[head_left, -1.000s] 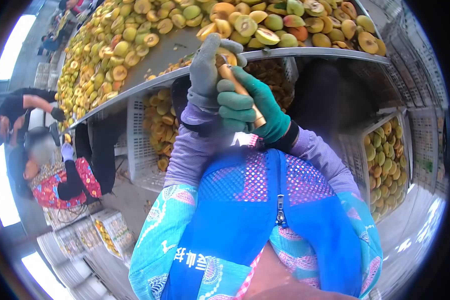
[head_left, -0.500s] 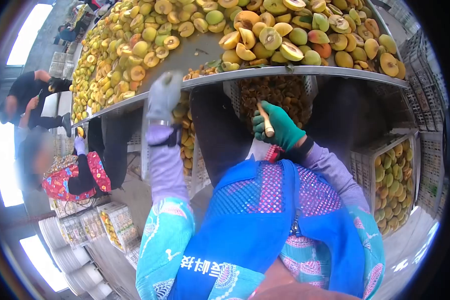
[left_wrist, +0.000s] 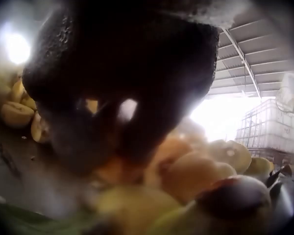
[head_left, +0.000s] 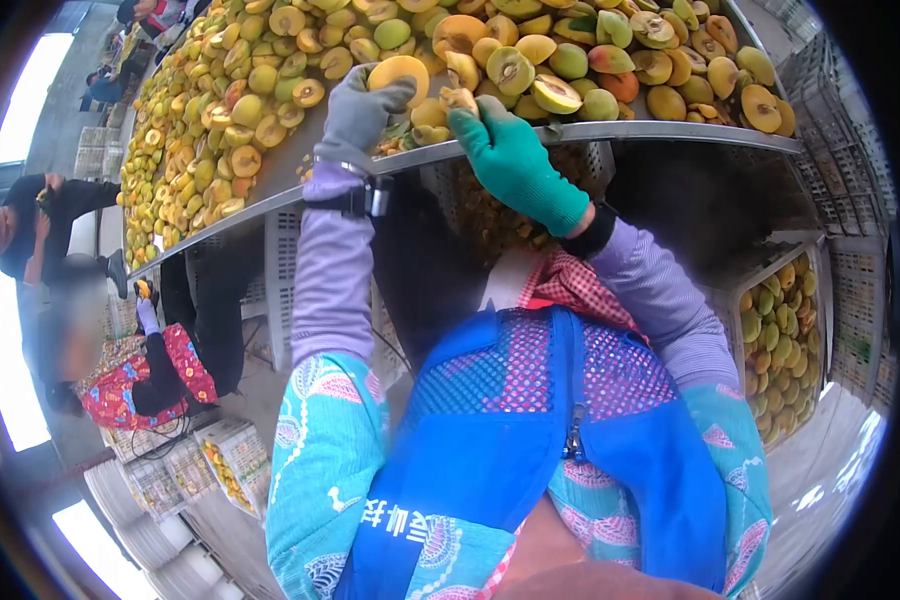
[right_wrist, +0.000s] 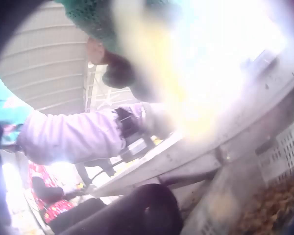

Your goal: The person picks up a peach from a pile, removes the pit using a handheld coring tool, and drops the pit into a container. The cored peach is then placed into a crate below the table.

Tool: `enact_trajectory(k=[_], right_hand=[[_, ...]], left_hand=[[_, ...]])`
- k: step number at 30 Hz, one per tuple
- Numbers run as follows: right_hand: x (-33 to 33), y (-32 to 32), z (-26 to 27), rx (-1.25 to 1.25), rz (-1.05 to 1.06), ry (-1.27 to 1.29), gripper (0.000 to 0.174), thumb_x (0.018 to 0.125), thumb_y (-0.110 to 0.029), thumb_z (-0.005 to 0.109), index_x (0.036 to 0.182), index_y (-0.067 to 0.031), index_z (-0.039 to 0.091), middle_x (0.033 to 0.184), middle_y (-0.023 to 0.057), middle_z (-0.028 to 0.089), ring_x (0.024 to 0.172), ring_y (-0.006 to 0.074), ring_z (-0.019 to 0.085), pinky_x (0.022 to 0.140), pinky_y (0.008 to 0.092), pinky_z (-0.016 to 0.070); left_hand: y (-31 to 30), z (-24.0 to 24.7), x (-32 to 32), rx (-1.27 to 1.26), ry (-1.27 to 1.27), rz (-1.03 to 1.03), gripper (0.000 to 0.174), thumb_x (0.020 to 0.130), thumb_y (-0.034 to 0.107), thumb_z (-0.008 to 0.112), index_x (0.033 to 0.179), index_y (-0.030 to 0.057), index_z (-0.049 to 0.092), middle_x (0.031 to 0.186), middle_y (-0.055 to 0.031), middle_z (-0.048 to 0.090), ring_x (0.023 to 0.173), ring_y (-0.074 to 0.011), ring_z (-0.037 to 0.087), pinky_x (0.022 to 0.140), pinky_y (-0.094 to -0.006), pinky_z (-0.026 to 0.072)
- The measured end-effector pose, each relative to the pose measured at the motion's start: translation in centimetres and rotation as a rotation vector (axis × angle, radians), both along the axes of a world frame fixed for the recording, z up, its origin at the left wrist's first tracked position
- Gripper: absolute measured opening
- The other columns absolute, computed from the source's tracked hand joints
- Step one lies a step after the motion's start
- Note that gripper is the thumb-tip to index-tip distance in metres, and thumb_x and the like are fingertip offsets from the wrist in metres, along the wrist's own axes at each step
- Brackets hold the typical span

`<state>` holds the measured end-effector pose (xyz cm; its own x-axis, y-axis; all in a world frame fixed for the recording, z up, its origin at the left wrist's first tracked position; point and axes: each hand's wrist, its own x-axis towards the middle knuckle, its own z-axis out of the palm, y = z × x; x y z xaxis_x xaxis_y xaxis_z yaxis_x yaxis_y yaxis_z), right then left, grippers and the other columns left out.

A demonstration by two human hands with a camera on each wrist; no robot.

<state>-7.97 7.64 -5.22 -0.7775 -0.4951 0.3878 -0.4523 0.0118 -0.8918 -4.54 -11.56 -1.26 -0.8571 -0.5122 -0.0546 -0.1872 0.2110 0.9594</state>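
Position: both your hands are over the near edge of the table [head_left: 685, 131], at upper centre of the head view. Left hand [head_left: 358, 122], grey glove: fingers curled onto the left rim of a fruit half [head_left: 398, 76], cut face showing, heap of cut fruit [head_left: 568, 62] just beyond. Right hand [head_left: 520, 165], green glove: fingers bent in, thumb and fingertips closed about a tan object [head_left: 458, 100]; whether it is a handle end or a piece of fruit, cannot tell. The right wrist view gives only a long yellowish blur [right_wrist: 159, 61] beside the glove; the left wrist view is too dark for exact finger gaps.

Technique, as judged: the fruit half seems to be the working piece. Pinch it by the rim, thumb and fingers opposed, with just enough force to stop it turning; ripe flesh probably bruises or slips under a hard squeeze. Tilt the cut face toward your right hand so its middle is in plain sight. Hold your left fingertips out of the right hand's line, in case the tan object has a sharp end. Brace both forearms close to your body, and clear the metal edge with your wrists when drawing back.
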Motion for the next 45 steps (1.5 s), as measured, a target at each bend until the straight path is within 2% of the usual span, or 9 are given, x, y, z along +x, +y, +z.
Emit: enact_trajectory(k=[3, 6, 23, 26, 30, 33, 38, 41, 45], right_hand=[[1.3, -0.4, 1.4, 0.19, 0.111, 0.01, 0.035, 0.095, -0.037, 0.05, 0.094, -0.0017, 0.05, 0.075, 0.0246, 0.061, 0.068, 0.0457, 0.058, 0.057, 0.0516, 0.0443], [2.7, 0.5, 0.9, 0.213, 0.071, -0.037, 0.033, 0.096, -0.034, 0.051, 0.093, -0.0015, 0.051, 0.072, 0.0235, 0.06, 0.068, 0.0438, 0.059, 0.056, 0.0489, 0.0437], [4.6, 3.4, 1.6, 0.18, 0.127, -0.105, 0.036, 0.096, -0.034, 0.05, 0.091, 0.0019, 0.052, 0.07, 0.0255, 0.059, 0.067, 0.0452, 0.058, 0.057, 0.0496, 0.0445], [5.0, 2.8, -0.9, 0.057, 0.097, -0.062, 0.037, 0.097, -0.036, 0.049, 0.092, 0.0004, 0.053, 0.064, 0.0186, 0.059, 0.056, 0.0356, 0.059, 0.05, 0.0432, 0.0444], [5.5, 4.0, 1.9, -0.093, 0.363, -0.682, 0.038, 0.098, -0.04, 0.046, 0.091, -0.0031, 0.053, 0.059, 0.0054, 0.053, 0.044, 0.0155, 0.051, 0.04, 0.0297, 0.0391], [6.2, 3.9, 3.2, -0.206, 0.449, -0.899, 0.039, 0.099, -0.042, 0.044, 0.089, -0.0052, 0.052, 0.058, 0.0014, 0.05, 0.042, 0.0085, 0.045, 0.037, 0.0239, 0.0353], [6.9, 4.3, 2.7, -0.026, 0.408, -0.812, 0.038, 0.098, -0.045, 0.043, 0.086, -0.0093, 0.05, 0.059, 0.0016, 0.048, 0.043, 0.0099, 0.043, 0.039, 0.0248, 0.0349], [5.9, 4.9, 3.4, -0.272, 0.796, -1.367, 0.039, 0.097, -0.049, 0.042, 0.086, -0.0121, 0.049, 0.06, -0.0004, 0.045, 0.046, 0.0113, 0.041, 0.042, 0.0271, 0.0357], [7.5, 4.7, 4.4, -0.354, 0.768, -1.507, 0.041, 0.096, -0.054, 0.039, 0.088, -0.0154, 0.049, 0.056, -0.005, 0.037, 0.044, 0.0094, 0.034, 0.041, 0.0252, 0.0291]], left_hand=[[1.4, -3.3, 2.9, -0.437, 0.432, -0.208, 0.033, 0.091, 0.024, 0.06, 0.114, -0.0002, 0.058, 0.101, -0.0135, 0.066, 0.089, -0.0213, 0.064, 0.076, -0.0285, 0.0519], [7.0, -1.4, 3.3, 0.981, 0.426, -0.128, 0.039, 0.096, 0.033, 0.049, 0.108, -0.0024, 0.059, 0.097, -0.0152, 0.065, 0.085, -0.0269, 0.064, 0.076, -0.0365, 0.0549], [7.9, -2.9, 3.6, 0.139, 0.405, -0.064, 0.051, 0.1, 0.04, 0.035, 0.112, -0.004, 0.057, 0.105, -0.0188, 0.064, 0.093, -0.0262, 0.065, 0.084, -0.0351, 0.0538], [8.3, -0.3, 4.1, -0.248, 0.39, -0.2, 0.041, 0.099, 0.032, 0.042, 0.113, -0.0037, 0.058, 0.104, -0.0173, 0.065, 0.093, -0.0238, 0.065, 0.082, -0.0336, 0.0541], [7.0, 0.2, 4.0, -0.529, 0.454, -0.369, 0.03, 0.097, 0.023, 0.05, 0.111, -0.0022, 0.059, 0.102, -0.0142, 0.065, 0.091, -0.0205, 0.065, 0.077, -0.0315, 0.0548], [10.8, 0.0, 4.3, 0.315, 0.599, -0.009, 0.034, 0.098, 0.027, 0.049, 0.111, -0.0022, 0.06, 0.102, -0.0123, 0.065, 0.088, -0.0199, 0.065, 0.075, -0.0308, 0.0554], [11.6, 1.0, 4.6, 0.38, 0.471, 0.042, 0.041, 0.097, 0.035, 0.05, 0.096, -0.0033, 0.064, 0.075, -0.0119, 0.065, 0.062, -0.0169, 0.063, 0.056, -0.0267, 0.0534], [11.2, 1.8, 5.0, 0.509, 0.326, 0.018, 0.044, 0.098, 0.037, 0.048, 0.096, -0.0033, 0.064, 0.075, -0.0124, 0.065, 0.062, -0.0172, 0.064, 0.057, -0.027, 0.0538], [10.6, 0.5, 4.8, 0.527, 0.321, -0.053, 0.046, 0.098, 0.039, 0.046, 0.096, -0.0031, 0.063, 0.077, -0.0139, 0.066, 0.064, -0.0182, 0.065, 0.057, -0.0271, 0.054]])
